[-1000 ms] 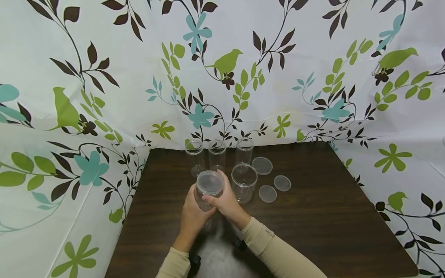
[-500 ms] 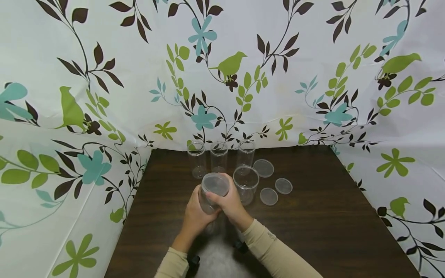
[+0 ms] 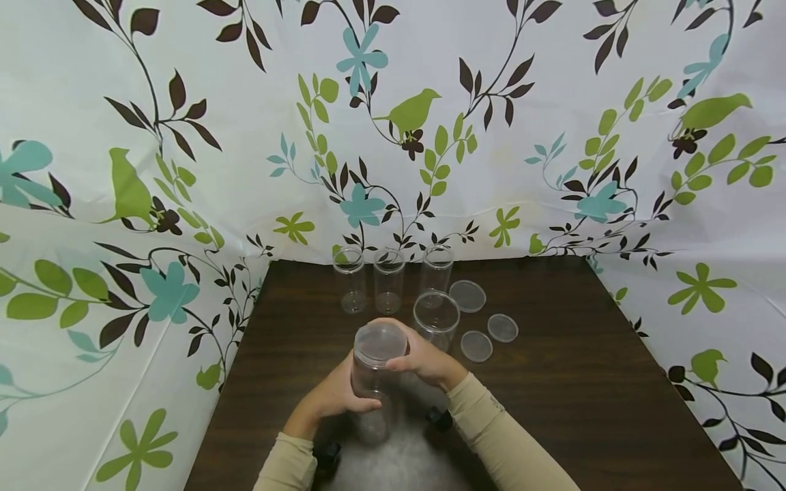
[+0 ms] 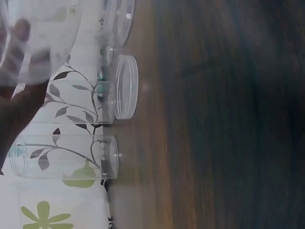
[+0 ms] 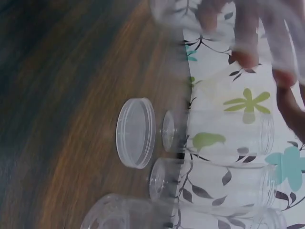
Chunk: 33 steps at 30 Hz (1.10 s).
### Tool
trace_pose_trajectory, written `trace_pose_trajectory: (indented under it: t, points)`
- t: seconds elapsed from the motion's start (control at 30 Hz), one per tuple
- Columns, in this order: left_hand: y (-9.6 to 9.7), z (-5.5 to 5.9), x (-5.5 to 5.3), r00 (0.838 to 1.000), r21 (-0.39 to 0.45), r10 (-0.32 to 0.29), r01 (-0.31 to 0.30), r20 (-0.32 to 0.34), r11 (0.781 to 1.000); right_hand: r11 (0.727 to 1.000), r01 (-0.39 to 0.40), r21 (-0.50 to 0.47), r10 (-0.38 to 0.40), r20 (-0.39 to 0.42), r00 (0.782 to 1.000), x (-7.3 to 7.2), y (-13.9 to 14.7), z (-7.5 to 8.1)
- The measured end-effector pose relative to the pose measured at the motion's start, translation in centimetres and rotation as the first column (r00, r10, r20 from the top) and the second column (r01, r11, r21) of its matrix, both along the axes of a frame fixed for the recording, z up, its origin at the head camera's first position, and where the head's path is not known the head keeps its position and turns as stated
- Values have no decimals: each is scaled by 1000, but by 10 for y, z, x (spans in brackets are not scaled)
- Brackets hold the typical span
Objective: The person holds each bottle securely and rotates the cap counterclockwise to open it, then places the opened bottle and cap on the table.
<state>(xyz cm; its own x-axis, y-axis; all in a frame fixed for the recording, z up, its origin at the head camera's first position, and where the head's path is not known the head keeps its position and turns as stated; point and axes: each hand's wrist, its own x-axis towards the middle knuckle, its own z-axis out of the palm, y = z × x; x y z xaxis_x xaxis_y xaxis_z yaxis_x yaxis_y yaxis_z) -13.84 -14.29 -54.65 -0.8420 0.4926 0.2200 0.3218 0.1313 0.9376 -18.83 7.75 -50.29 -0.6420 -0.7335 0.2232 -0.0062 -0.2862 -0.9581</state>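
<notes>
In the head view, both hands hold a clear jar [image 3: 368,383] with a frosted lid [image 3: 381,343] on top, in front of the other jars. My left hand [image 3: 336,392] grips the jar's side, its thumb across the front. My right hand [image 3: 425,356] grips the top, thumb at the lid's edge and fingers behind. In the left wrist view, blurred fingers show through the clear plastic of the jar [image 4: 43,33]. Fingers of my right hand [image 5: 262,40] likewise show through it in the right wrist view.
Three tall clear jars [image 3: 350,283] stand at the back edge. A wider open jar [image 3: 434,324] stands right of my hands, beside three loose lids [image 3: 468,296]. Another lid [image 4: 127,87] lies before the tall jars, concealed in the head view by the held jar.
The jar has come slightly lower and more upright. My left hand has slid down and left along it, and my right hand has shifted to the lid's edge, its wrist further right.
</notes>
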Motion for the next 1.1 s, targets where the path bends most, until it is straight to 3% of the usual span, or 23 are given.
trace_pose_trajectory:
  t: [0.1, 0.2, 0.3, 0.37, 0.43, 0.53, 0.67, 0.73, 0.8, 0.93, 1.0, 1.1]
  points:
    - [1, -3, -1, 996, 75, -81, 78, 36, 994, 998, -59, 0, 59, 1, 998, -3, 2, -2]
    - [3, -6, -1, 997, 88, -60, 56, 44, 995, 1000, -27, 10, 27, 5, 1000, -4, 2, -5]
    - [6, -8, -1, 997, 49, 69, -71, 37, 996, 998, 58, 37, -59, 15, 998, -1, 1, -7]
    - [8, -9, -1, 976, -21, 216, -216, -17, 976, 989, 130, 67, -132, 20, 991, 1, -1, -8]
    - [11, -10, -2, 932, -93, 349, -358, -95, 929, 975, 205, 87, -208, 30, 978, 4, -5, -9]
    - [15, -12, -4, 837, -169, 495, -536, -235, 827, 951, 296, 91, -300, 36, 953, 8, -15, -10]
    - [20, -14, -6, 706, -188, 600, -693, -378, 696, 922, 382, 65, -384, 21, 923, 13, -30, -10]
    - [22, -15, -7, 670, -186, 617, -725, -413, 663, 899, 434, 59, -436, 13, 900, 16, -37, -10]
    - [23, -14, -7, 674, -181, 609, -719, -418, 671, 873, 485, 47, -486, 13, 874, 18, -41, -10]
    - [22, -12, -6, 727, -162, 565, -658, -389, 735, 822, 567, 62, -568, -5, 823, 20, -44, -8]
    - [21, -10, -5, 745, -148, 545, -632, -384, 760, 815, 575, 69, -576, -8, 818, 21, -44, -7]
    - [19, -8, -5, 763, -134, 523, -605, -381, 785, 825, 559, 77, -560, -11, 828, 21, -42, -5]
